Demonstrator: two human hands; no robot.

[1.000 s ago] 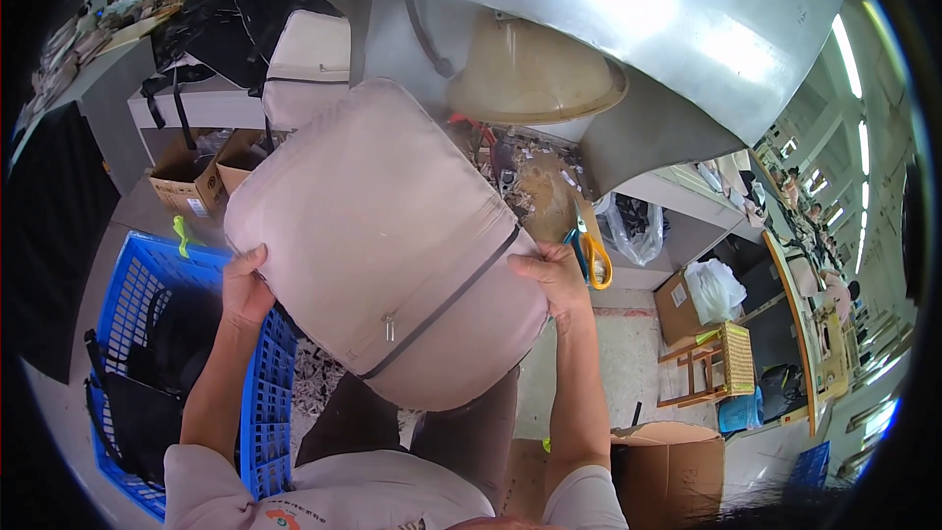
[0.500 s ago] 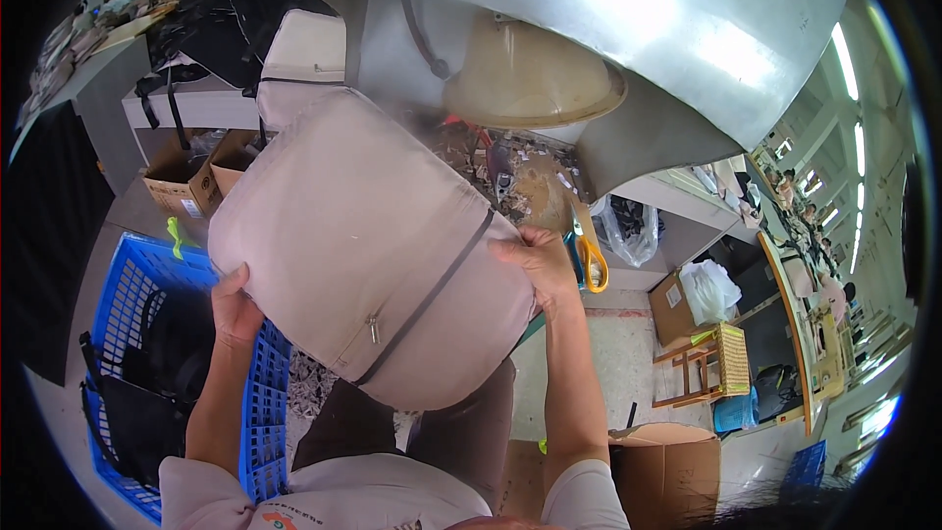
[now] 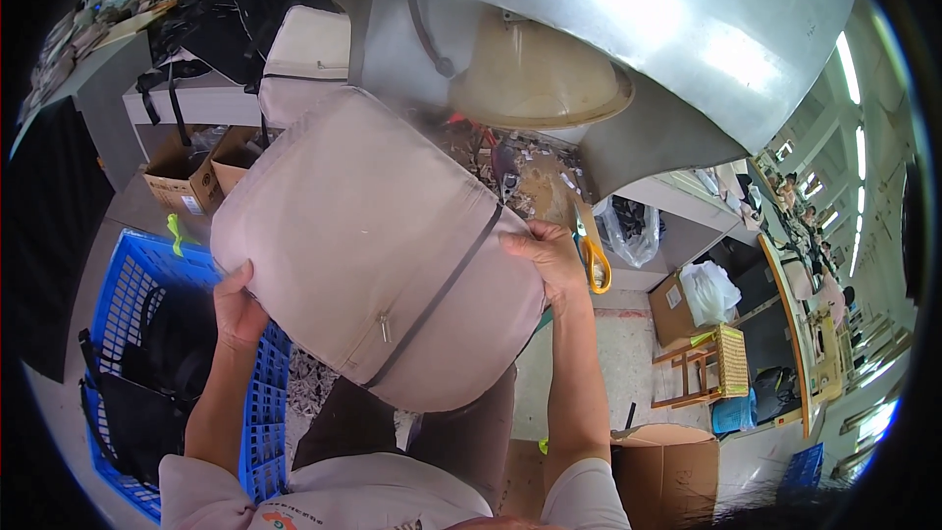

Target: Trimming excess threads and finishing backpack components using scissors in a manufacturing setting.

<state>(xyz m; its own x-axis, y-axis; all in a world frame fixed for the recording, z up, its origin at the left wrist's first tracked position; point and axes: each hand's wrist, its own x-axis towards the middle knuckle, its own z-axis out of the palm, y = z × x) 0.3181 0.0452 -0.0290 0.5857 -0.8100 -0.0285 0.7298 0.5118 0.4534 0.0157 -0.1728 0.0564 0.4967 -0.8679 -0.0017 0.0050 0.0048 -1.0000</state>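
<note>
A pale pinkish-beige backpack (image 3: 343,206) with a dark band across its front and a small metal zipper pull is held up in front of me, tilted. My left hand (image 3: 238,306) grips its left edge, thumb on the front face. At the lower right side my right hand (image 3: 551,260) is closed on the edge, thumb on the front near the dark band. The fingers behind the bag are mostly hidden. Just beyond my right hand lie scissors (image 3: 595,265) with orange handles. Behind the bag, a similar pale backpack (image 3: 309,44) rests beside black bags.
A shiny metal hood (image 3: 628,29) overhangs the work surface, which is strewn with scraps. At my left stands a blue plastic crate (image 3: 265,412) holding black bags. On the right are a wooden stool (image 3: 728,360) and cardboard boxes (image 3: 667,476).
The backpack and both hands have shifted slightly to the right. My grip on both sides looks the same.
</note>
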